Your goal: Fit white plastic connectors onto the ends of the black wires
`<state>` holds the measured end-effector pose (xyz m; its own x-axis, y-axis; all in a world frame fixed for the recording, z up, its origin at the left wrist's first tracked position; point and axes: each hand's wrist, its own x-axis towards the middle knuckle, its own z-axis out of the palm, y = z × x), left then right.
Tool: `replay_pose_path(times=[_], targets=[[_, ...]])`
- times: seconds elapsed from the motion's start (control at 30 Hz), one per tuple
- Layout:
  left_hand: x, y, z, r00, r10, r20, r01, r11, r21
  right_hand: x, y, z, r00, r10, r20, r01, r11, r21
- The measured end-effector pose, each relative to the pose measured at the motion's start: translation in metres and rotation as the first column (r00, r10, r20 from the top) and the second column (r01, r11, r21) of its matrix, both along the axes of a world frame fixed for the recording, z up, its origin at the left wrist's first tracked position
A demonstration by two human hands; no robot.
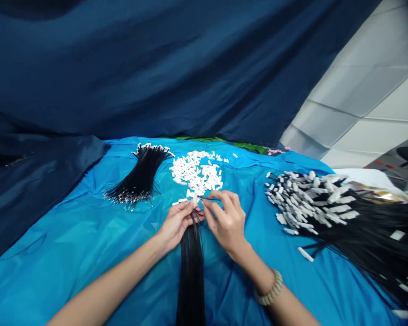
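Near the middle of the blue sheet, my left hand (pixel 178 222) pinches a small white plastic connector (pixel 195 199) between thumb and finger. My right hand (pixel 226 219) is closed on a thin black wire (pixel 206 198), whose end lies close to the connector. Whether the wire sits inside it is too small to tell. A bundle of long black wires (pixel 191 276) runs from beneath my left fingers down to the bottom edge. Just beyond both hands lies a loose pile of white connectors (pixel 197 172).
A short sheaf of black wires (pixel 144 170) with metal tips lies at the left. On the right is a big heap of black wires (pixel 370 226) ending in white connectors (pixel 312 199). Dark blue cloth (pixel 139 68) hangs behind the blue sheet (pixel 122 253).
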<state>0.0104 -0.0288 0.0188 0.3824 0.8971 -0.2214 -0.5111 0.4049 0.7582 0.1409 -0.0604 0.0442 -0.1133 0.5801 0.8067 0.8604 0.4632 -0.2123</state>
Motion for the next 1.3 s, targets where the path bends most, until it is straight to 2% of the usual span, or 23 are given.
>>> replay_pose_path(times=[0.1,0.23,0.33,0.43,0.63,1.0,1.13,1.23,1.3], targets=[[-0.001,0.001,-0.002,0.999,-0.02,-0.03,0.02,1.0,0.018,0.005,0.004,0.003,0.988,0.152,0.036,-0.147,0.981,-0.126],[-0.001,0.002,-0.004,0.996,-0.047,-0.073,0.049,0.998,0.033,0.012,0.01,0.003,0.936,0.338,-0.1,-0.352,0.882,-0.314],[-0.001,0.002,-0.004,0.994,-0.064,-0.087,0.068,0.997,0.036,0.015,0.009,0.002,0.899,0.374,-0.229,-0.435,0.828,-0.353],[0.0,0.002,-0.004,0.994,-0.068,-0.085,0.071,0.997,0.036,0.016,0.007,0.003,0.875,0.386,-0.292,-0.473,0.811,-0.345],[0.001,0.001,-0.003,0.993,-0.077,-0.086,0.08,0.996,0.035,0.016,0.007,0.006,0.853,0.397,-0.338,-0.502,0.801,-0.326],[0.001,0.0,-0.005,0.995,-0.078,-0.056,0.079,0.997,0.015,0.016,0.009,0.0,0.868,0.415,-0.275,-0.487,0.819,-0.303],[0.001,0.003,-0.006,1.0,-0.013,-0.022,0.012,0.999,-0.048,0.016,0.006,0.006,0.921,0.379,-0.092,-0.389,0.87,-0.302],[0.001,0.005,-0.006,0.999,0.029,-0.014,-0.029,0.997,-0.07,0.016,0.0,0.012,0.908,0.41,0.091,-0.358,0.869,-0.342],[0.0,0.006,-0.006,1.0,0.029,-0.006,-0.03,0.997,-0.064,0.016,-0.002,0.013,0.888,0.434,0.152,-0.359,0.861,-0.36]])
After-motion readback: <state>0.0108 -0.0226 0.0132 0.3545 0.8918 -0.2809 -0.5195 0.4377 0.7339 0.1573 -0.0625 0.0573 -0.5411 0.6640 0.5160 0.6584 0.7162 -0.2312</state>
